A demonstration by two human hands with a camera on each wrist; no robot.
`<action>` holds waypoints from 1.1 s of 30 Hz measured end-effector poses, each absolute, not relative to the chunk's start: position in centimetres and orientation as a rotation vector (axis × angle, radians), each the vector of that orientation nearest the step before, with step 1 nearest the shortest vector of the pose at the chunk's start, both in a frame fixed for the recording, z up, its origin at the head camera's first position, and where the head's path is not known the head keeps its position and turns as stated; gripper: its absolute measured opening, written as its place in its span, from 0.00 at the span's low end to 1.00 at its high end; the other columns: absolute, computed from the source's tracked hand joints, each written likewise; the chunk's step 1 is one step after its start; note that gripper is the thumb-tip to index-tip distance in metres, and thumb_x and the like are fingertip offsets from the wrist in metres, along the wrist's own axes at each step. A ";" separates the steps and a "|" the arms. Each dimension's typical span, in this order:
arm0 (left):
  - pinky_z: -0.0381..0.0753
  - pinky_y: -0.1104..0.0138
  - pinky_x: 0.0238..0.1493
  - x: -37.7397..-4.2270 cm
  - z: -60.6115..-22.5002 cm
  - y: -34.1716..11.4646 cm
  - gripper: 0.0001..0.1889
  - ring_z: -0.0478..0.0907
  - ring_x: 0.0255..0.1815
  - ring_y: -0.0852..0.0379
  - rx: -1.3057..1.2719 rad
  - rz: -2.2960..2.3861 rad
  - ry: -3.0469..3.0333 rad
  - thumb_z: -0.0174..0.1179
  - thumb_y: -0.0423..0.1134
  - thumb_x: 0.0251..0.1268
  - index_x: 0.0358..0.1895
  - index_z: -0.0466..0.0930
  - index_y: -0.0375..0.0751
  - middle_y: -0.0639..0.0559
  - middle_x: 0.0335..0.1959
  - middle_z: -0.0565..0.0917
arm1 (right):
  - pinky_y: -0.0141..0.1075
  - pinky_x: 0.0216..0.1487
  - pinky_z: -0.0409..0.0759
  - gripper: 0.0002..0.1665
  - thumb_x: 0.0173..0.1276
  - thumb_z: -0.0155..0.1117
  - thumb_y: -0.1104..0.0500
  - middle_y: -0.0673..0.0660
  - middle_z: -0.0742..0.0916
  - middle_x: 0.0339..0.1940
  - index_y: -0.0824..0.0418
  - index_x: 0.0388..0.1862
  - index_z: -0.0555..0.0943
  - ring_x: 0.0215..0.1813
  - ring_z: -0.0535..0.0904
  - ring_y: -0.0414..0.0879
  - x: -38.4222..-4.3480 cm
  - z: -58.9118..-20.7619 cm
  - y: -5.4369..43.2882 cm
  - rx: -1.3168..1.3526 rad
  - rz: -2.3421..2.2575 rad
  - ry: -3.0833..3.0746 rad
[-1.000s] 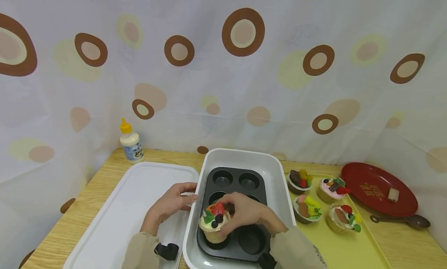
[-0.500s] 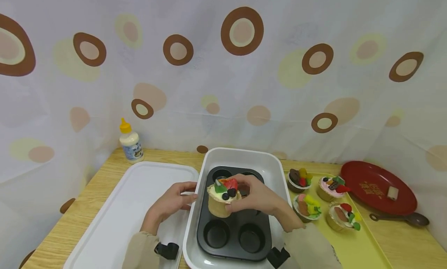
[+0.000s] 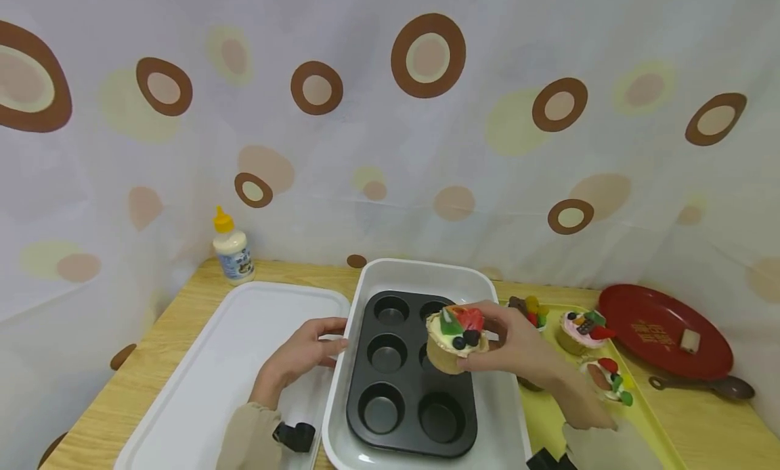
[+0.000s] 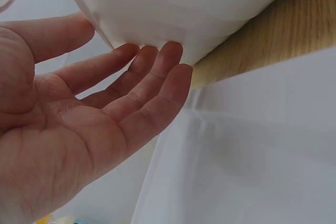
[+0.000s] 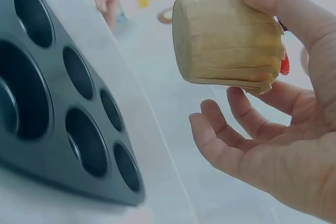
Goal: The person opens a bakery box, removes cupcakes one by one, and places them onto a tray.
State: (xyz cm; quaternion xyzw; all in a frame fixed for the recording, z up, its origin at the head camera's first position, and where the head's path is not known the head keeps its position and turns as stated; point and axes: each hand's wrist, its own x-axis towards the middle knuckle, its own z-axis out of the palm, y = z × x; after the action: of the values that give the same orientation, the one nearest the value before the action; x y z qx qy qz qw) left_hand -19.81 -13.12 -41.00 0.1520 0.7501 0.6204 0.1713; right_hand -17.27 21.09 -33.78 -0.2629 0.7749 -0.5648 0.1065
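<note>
My right hand (image 3: 524,345) pinches a cupcake (image 3: 443,356) by its upper rim, thumb in front and fingers behind. White cream, a green leaf, a strawberry and dark berries top it. The right wrist view shows its pleated tan wrapper (image 5: 226,40) between thumb and fingers, held off the dark muffin tin (image 3: 411,382). All the tin's cups that show hold nothing. It lies inside a deep white bin (image 3: 501,409). My left hand (image 3: 298,358) touches the bin's left side; in the left wrist view its loosely bent fingertips (image 4: 170,53) rest against the outer wall.
A flat white tray (image 3: 244,361) lies to the left, with a yellow-capped bottle (image 3: 234,253) behind it. On the right, a yellow tray (image 3: 548,416) bears several cupcakes, partly behind my right arm. Beyond it are a red oval plate (image 3: 664,328) and a dark spoon (image 3: 728,387).
My right hand has lifted the cupcake out of the tin's front left cup and carried it up and to the right. The left hand has stayed at the bin's side.
</note>
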 end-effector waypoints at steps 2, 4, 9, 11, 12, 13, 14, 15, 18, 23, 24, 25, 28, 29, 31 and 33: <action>0.82 0.56 0.46 -19.9 -41.0 -12.9 0.25 0.76 0.55 0.44 0.427 1.756 2.132 0.54 0.34 0.70 0.66 0.64 0.23 0.31 0.62 0.72 | 0.35 0.39 0.81 0.31 0.55 0.73 0.66 0.56 0.80 0.50 0.67 0.58 0.75 0.48 0.77 0.47 -16.6 -33.6 22.5 -0.756 -1.661 2.324; 0.82 0.56 0.46 -19.8 -40.9 -12.9 0.25 0.76 0.55 0.44 0.421 1.758 2.132 0.54 0.34 0.69 0.66 0.64 0.23 0.31 0.62 0.71 | 0.35 0.39 0.81 0.33 0.55 0.73 0.65 0.56 0.80 0.50 0.67 0.60 0.73 0.48 0.77 0.47 -15.9 -33.5 23.7 -0.686 -1.644 2.380; 0.82 0.56 0.46 -19.9 -41.0 -12.9 0.25 0.76 0.55 0.44 0.422 1.764 2.130 0.54 0.33 0.69 0.65 0.64 0.23 0.30 0.62 0.71 | 0.34 0.45 0.81 0.39 0.54 0.75 0.62 0.62 0.79 0.53 0.69 0.63 0.70 0.50 0.77 0.49 -14.4 -33.8 26.5 -0.441 -1.539 2.533; 0.82 0.56 0.45 -20.0 -41.0 -13.0 0.25 0.76 0.54 0.44 0.424 1.765 2.130 0.53 0.32 0.69 0.65 0.64 0.23 0.30 0.62 0.71 | 0.32 0.46 0.80 0.39 0.54 0.74 0.62 0.59 0.79 0.54 0.69 0.64 0.69 0.51 0.76 0.46 -13.9 -34.3 27.5 -0.391 -1.518 2.567; 0.82 0.56 0.45 -20.0 -41.1 -13.0 0.25 0.76 0.54 0.44 0.426 1.766 2.130 0.53 0.32 0.69 0.65 0.64 0.23 0.30 0.62 0.71 | 0.31 0.46 0.79 0.40 0.55 0.74 0.62 0.55 0.79 0.54 0.69 0.65 0.69 0.51 0.76 0.43 -13.6 -34.7 27.9 -0.366 -1.509 2.582; 0.82 0.56 0.45 -20.0 -41.1 -13.0 0.25 0.76 0.55 0.44 0.428 1.766 2.128 0.53 0.32 0.69 0.66 0.64 0.23 0.30 0.62 0.71 | 0.31 0.46 0.79 0.39 0.55 0.74 0.62 0.52 0.79 0.54 0.69 0.65 0.68 0.50 0.77 0.41 -13.3 -35.0 28.4 -0.348 -1.512 2.586; 0.82 0.57 0.45 -20.0 -41.1 -13.0 0.25 0.76 0.55 0.44 0.428 1.765 2.129 0.53 0.32 0.70 0.66 0.63 0.23 0.30 0.62 0.71 | 0.31 0.45 0.79 0.39 0.56 0.73 0.64 0.50 0.79 0.53 0.70 0.65 0.68 0.49 0.77 0.39 -13.1 -35.4 28.8 -0.332 -1.520 2.591; 0.82 0.57 0.45 -20.0 -41.1 -13.1 0.25 0.76 0.55 0.44 0.429 1.763 2.129 0.53 0.33 0.70 0.66 0.63 0.23 0.30 0.63 0.71 | 0.31 0.45 0.79 0.39 0.56 0.72 0.65 0.48 0.79 0.53 0.70 0.65 0.67 0.49 0.77 0.38 -12.9 -35.7 29.2 -0.322 -1.519 2.592; 0.82 0.56 0.46 -19.9 -41.1 -13.1 0.25 0.75 0.56 0.43 0.425 1.760 2.134 0.53 0.33 0.70 0.66 0.63 0.23 0.30 0.63 0.70 | 0.31 0.44 0.79 0.41 0.59 0.70 0.64 0.50 0.78 0.57 0.72 0.68 0.63 0.51 0.76 0.39 -12.3 -36.5 30.4 -0.219 -1.468 2.598; 0.82 0.56 0.46 -19.9 -40.9 -12.9 0.26 0.75 0.56 0.44 0.403 1.750 2.151 0.54 0.33 0.69 0.66 0.64 0.24 0.31 0.63 0.71 | 0.46 0.51 0.81 0.46 0.63 0.69 0.57 0.73 0.67 0.66 0.75 0.71 0.57 0.59 0.72 0.61 -11.3 -37.7 32.2 -0.050 -1.296 2.592; 0.82 0.56 0.46 -19.8 -40.8 -12.9 0.25 0.76 0.56 0.45 0.400 1.748 2.155 0.54 0.33 0.69 0.66 0.64 0.24 0.32 0.63 0.71 | 0.49 0.51 0.80 0.46 0.63 0.68 0.57 0.76 0.65 0.67 0.75 0.70 0.56 0.60 0.71 0.65 -11.2 -37.9 32.5 -0.038 -1.273 2.588; 0.82 0.56 0.46 -19.8 -40.8 -12.9 0.25 0.76 0.55 0.45 0.401 1.750 2.153 0.54 0.33 0.69 0.66 0.64 0.24 0.31 0.63 0.71 | 0.51 0.52 0.80 0.46 0.63 0.68 0.56 0.78 0.63 0.68 0.76 0.70 0.56 0.61 0.70 0.69 -11.1 -38.2 32.7 -0.028 -1.250 2.585; 0.82 0.56 0.46 -19.8 -40.9 -12.9 0.25 0.76 0.55 0.45 0.403 1.751 2.154 0.54 0.33 0.69 0.66 0.64 0.23 0.31 0.63 0.71 | 0.47 0.51 0.80 0.47 0.63 0.67 0.56 0.80 0.59 0.70 0.78 0.70 0.55 0.62 0.68 0.70 -10.9 -39.0 33.5 -0.017 -1.243 2.547; 0.82 0.56 0.46 -19.8 -40.9 -12.9 0.25 0.76 0.55 0.45 0.404 1.752 2.153 0.54 0.33 0.69 0.66 0.64 0.23 0.31 0.63 0.71 | 0.43 0.50 0.81 0.47 0.63 0.68 0.55 0.79 0.61 0.69 0.78 0.70 0.55 0.60 0.70 0.67 -10.8 -39.2 33.7 -0.015 -1.236 2.541; 0.82 0.57 0.46 -19.8 -41.0 -12.9 0.25 0.76 0.55 0.45 0.407 1.755 2.148 0.54 0.32 0.69 0.66 0.64 0.23 0.31 0.63 0.71 | 0.38 0.48 0.81 0.47 0.63 0.68 0.55 0.78 0.66 0.67 0.78 0.69 0.56 0.57 0.73 0.60 -10.7 -39.6 34.1 -0.001 -1.238 2.516; 0.82 0.57 0.46 -19.8 -41.0 -12.9 0.25 0.76 0.55 0.45 0.410 1.755 2.144 0.54 0.33 0.69 0.66 0.64 0.23 0.31 0.63 0.71 | 0.35 0.47 0.80 0.46 0.62 0.69 0.56 0.74 0.71 0.64 0.78 0.69 0.58 0.55 0.74 0.54 -10.5 -40.1 34.4 0.020 -1.256 2.483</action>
State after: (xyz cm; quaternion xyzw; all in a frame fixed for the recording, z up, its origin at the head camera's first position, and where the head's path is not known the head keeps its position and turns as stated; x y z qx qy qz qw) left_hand -19.80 -12.93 -41.01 0.1443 0.7543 0.6175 0.1697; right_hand -10.48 34.41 -40.08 0.0071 0.8779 -0.4442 0.1785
